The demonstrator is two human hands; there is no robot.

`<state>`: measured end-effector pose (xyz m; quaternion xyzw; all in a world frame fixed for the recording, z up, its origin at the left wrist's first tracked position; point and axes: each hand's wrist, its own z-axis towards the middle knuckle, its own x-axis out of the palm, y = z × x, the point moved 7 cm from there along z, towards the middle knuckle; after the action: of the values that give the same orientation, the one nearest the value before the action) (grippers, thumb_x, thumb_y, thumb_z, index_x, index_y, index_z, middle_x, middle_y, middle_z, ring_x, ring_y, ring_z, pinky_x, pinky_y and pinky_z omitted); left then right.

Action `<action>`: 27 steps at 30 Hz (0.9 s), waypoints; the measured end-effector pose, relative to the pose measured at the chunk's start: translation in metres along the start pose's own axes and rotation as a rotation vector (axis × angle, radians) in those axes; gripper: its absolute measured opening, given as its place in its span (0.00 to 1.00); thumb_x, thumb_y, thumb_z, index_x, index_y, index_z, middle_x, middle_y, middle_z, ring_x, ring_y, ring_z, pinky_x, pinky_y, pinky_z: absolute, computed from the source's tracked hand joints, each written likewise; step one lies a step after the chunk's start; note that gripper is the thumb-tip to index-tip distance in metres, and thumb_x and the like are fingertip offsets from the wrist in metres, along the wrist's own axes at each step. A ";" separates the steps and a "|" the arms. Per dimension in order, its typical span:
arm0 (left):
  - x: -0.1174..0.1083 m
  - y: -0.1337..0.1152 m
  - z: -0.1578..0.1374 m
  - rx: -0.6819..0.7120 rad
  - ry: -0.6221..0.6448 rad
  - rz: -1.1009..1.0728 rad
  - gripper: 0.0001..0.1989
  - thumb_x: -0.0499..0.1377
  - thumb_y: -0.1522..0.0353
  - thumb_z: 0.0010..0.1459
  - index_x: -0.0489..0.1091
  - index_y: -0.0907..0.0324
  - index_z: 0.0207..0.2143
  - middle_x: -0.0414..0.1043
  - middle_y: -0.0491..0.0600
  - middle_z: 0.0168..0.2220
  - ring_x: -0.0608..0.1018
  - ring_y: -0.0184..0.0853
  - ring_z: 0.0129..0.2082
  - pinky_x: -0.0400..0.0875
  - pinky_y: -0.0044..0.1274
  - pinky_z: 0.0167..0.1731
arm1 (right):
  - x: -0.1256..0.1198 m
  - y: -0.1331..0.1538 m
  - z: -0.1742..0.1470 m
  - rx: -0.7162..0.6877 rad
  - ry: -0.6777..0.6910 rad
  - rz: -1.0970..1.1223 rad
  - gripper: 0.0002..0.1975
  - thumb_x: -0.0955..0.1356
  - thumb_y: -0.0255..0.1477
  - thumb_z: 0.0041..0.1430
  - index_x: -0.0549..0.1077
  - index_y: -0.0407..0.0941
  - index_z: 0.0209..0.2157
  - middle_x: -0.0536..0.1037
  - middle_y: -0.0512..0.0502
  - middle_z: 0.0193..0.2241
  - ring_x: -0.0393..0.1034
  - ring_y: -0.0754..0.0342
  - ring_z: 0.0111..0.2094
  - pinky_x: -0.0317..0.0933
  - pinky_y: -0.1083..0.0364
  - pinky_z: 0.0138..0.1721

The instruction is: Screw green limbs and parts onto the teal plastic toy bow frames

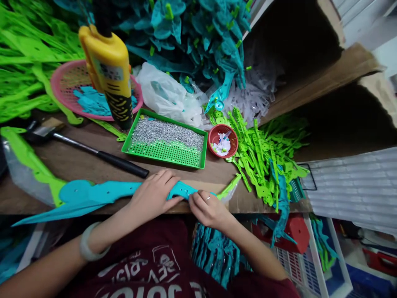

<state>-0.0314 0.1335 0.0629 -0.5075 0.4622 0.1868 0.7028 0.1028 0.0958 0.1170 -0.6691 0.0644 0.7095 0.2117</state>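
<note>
A long teal plastic part [102, 192] lies across the front of the table, with a pointed blade at its left and screw holes along it. Bright green pieces with clear plastic, a left one [34, 165] and a right one [228, 188], extend from its two ends. My left hand [156, 190] is closed over the middle of the teal part, its thumb along the near edge. My right hand [208, 207] is pinched at the part's right end; whether a small piece is between these fingertips is hidden.
Behind my hands sit a green tray [164, 155] of small metal screws and a red basket [212, 145]. A yellow electric screwdriver [110, 70] hangs by a pink basket [58, 85]. A black-handled hammer [120, 163] lies left. Green parts [257, 161] pile up right, teal ones [186, 37] behind.
</note>
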 end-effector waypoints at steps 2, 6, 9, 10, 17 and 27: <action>-0.001 0.000 0.000 -0.002 -0.009 -0.002 0.19 0.57 0.59 0.64 0.68 0.61 0.51 0.70 0.57 0.49 0.71 0.49 0.52 0.70 0.38 0.49 | 0.000 0.001 0.001 -0.016 -0.001 0.009 0.11 0.62 0.21 0.67 0.74 0.35 0.45 0.76 0.37 0.38 0.70 0.49 0.37 0.70 0.51 0.35; -0.005 -0.002 0.000 0.008 -0.036 -0.012 0.21 0.58 0.58 0.63 0.68 0.62 0.53 0.71 0.57 0.49 0.71 0.48 0.52 0.70 0.38 0.49 | 0.001 -0.005 0.001 0.053 -0.018 0.051 0.10 0.63 0.21 0.67 0.74 0.35 0.45 0.76 0.38 0.36 0.69 0.50 0.36 0.70 0.52 0.33; -0.006 -0.003 0.000 0.011 -0.033 -0.021 0.20 0.58 0.58 0.63 0.68 0.62 0.52 0.71 0.57 0.49 0.71 0.48 0.51 0.71 0.37 0.49 | 0.001 -0.007 0.000 0.075 -0.020 0.051 0.10 0.63 0.20 0.67 0.74 0.34 0.45 0.76 0.38 0.35 0.69 0.50 0.35 0.70 0.51 0.35; -0.006 -0.002 0.000 0.010 -0.032 -0.020 0.20 0.58 0.58 0.64 0.68 0.62 0.53 0.71 0.57 0.49 0.71 0.48 0.51 0.70 0.37 0.49 | 0.001 -0.007 0.001 0.064 -0.015 0.041 0.10 0.63 0.20 0.66 0.74 0.34 0.45 0.76 0.37 0.36 0.69 0.50 0.36 0.70 0.51 0.36; -0.007 -0.002 0.000 0.007 -0.029 -0.013 0.21 0.57 0.58 0.65 0.68 0.63 0.53 0.71 0.59 0.51 0.71 0.49 0.52 0.70 0.37 0.48 | 0.000 -0.001 0.003 -0.007 0.022 0.013 0.13 0.60 0.21 0.67 0.74 0.33 0.46 0.77 0.35 0.38 0.71 0.48 0.37 0.72 0.49 0.38; -0.010 0.000 0.002 -0.003 -0.017 -0.049 0.20 0.59 0.59 0.63 0.69 0.63 0.52 0.72 0.57 0.49 0.72 0.48 0.52 0.70 0.37 0.48 | -0.001 -0.008 0.005 0.066 0.009 0.066 0.11 0.63 0.19 0.66 0.73 0.32 0.46 0.76 0.35 0.37 0.71 0.48 0.38 0.72 0.50 0.40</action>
<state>-0.0355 0.1378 0.0709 -0.5179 0.4435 0.1746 0.7104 0.1009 0.1044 0.1205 -0.6624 0.1108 0.7106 0.2097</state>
